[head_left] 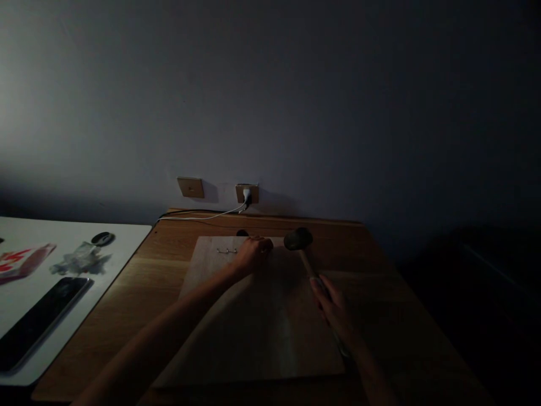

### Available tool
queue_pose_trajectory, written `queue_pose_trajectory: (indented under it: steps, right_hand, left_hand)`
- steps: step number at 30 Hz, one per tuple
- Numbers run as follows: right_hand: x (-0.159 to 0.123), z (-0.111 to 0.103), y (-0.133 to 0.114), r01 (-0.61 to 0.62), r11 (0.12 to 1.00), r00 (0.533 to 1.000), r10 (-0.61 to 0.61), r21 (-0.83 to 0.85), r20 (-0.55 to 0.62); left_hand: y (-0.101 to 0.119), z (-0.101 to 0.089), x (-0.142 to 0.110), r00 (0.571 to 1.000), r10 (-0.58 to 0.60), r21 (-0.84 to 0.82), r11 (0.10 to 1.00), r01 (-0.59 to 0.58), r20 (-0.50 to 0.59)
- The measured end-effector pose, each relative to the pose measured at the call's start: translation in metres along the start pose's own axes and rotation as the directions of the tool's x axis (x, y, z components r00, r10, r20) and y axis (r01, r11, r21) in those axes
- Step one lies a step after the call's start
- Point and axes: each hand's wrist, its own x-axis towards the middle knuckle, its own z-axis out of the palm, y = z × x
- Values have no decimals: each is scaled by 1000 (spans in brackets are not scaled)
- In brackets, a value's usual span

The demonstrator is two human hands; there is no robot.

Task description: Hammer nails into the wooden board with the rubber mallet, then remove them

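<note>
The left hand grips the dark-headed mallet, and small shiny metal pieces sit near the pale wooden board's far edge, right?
Wrong hand: in the head view, the right hand grips the mallet. The small shiny metal pieces do sit near the far edge of the pale wooden board.

Board (253, 338) lies open between forearms (169, 330), mallet (299, 239) obstructing ahead.

The wall (274, 101) reads to me as slate grey, nearly black toward its right end. The brown worktop (163, 256) shows darker streaks of grain, while the board (253, 338) is a paler, greyer tan. I see a blackish head on the mallet (298, 239) and a tan handle (307, 264). The small metal pieces (227, 251) glint silver. The wall plate (190, 187) is dull gold, the plug (247, 194) white. Red marks pattern the whitish packet (23, 262).
</note>
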Motion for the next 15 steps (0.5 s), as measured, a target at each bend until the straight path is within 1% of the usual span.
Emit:
queue_pose_trajectory:
  steps: [3, 6, 9, 12, 15]
  right_hand:
    - [-1, 0, 0, -30, 999, 1000, 30, 10, 4]
    - [0, 0, 3, -18, 1000, 1000, 18, 15, 5]
    - [1, -1, 8, 17, 1000, 1000, -17, 1, 12]
    - [2, -2, 12, 26, 1000, 1000, -25, -10, 12]
    - [2, -2, 13, 37, 999, 999, -36, -14, 17]
  left_hand:
    - [1, 6, 2, 1000, -12, 44, 999, 12, 2]
    - [0, 10, 4, 1000, 8, 93, 996, -9, 10]
    - [-3, 10, 3, 999, 34, 101, 994, -36, 21]
    - [-8, 8, 1, 999, 44, 105, 993, -46, 23]
    - [-12, 7, 0, 996, 91, 102, 990, -92, 21]
